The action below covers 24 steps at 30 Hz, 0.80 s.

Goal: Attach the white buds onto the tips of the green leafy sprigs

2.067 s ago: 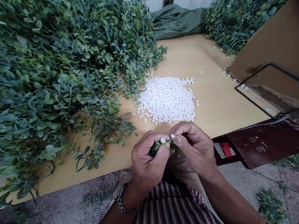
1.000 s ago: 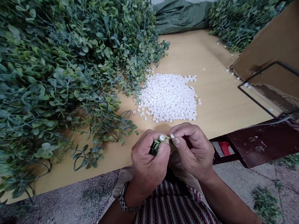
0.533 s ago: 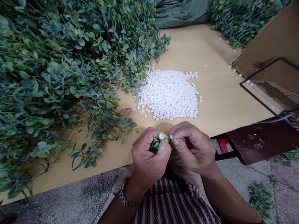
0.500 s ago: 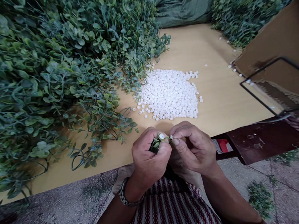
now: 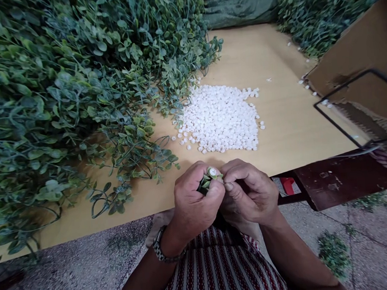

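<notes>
Pinched between thumb and bent fingers of my left hand point(image 5: 197, 198) is an artificial leaf sprig point(image 5: 206, 183), its small green leaves mostly covered by the hand. A small white cap point(image 5: 212, 171) sits at the top of the sprig, above the left thumb. My right hand point(image 5: 252, 194) is closed beside it, thumb and index tips pressed together at the sprig's right side. Those fingertips cover the small white piece they hold. Just beyond both hands, a heap of white caps point(image 5: 221, 118) lies on the table point(image 5: 286, 128).
A big mass of artificial foliage point(image 5: 84, 82) covers the table's left side. More foliage point(image 5: 320, 14) lies at the back right, near a cardboard box point(image 5: 363, 51) and a black wire frame point(image 5: 337, 127). Green cloth point(image 5: 241, 5) lies at the back. A dark wooden stool point(image 5: 343, 180) stands at right.
The white piece seen between my right fingertips is now hidden by them. My left hand has shifted slightly right and the sprig's capped end has risen a little. The view has moved slightly.
</notes>
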Each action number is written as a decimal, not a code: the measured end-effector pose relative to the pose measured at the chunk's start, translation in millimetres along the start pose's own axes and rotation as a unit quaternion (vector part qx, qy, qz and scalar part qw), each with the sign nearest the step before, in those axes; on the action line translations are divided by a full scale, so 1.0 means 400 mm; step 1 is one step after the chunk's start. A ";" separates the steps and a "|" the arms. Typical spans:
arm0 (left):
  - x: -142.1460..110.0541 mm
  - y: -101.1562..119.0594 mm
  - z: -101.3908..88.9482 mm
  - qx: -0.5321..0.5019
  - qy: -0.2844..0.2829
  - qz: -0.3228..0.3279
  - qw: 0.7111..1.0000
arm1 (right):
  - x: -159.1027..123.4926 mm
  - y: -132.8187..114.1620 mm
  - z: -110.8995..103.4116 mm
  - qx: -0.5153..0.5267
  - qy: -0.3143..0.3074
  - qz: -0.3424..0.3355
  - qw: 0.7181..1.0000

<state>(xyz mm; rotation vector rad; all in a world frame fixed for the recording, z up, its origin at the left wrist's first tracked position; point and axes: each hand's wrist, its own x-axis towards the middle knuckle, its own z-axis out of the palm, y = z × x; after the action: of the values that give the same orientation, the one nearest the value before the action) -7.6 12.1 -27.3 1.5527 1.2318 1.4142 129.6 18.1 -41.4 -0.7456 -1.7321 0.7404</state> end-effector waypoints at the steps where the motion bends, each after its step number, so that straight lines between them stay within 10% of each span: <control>1: 0.001 0.001 0.000 -0.004 0.002 -0.009 1.000 | -0.005 0.002 0.008 0.005 0.025 0.009 1.000; 24: -0.009 0.006 0.003 0.029 0.031 0.034 0.998 | -0.018 0.009 0.038 -0.038 0.101 -0.005 0.994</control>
<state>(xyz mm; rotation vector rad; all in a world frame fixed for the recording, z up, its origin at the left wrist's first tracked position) -5.9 8.2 -26.6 1.6148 1.2786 1.4925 117.0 13.0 -52.0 -0.8332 -1.5862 0.5752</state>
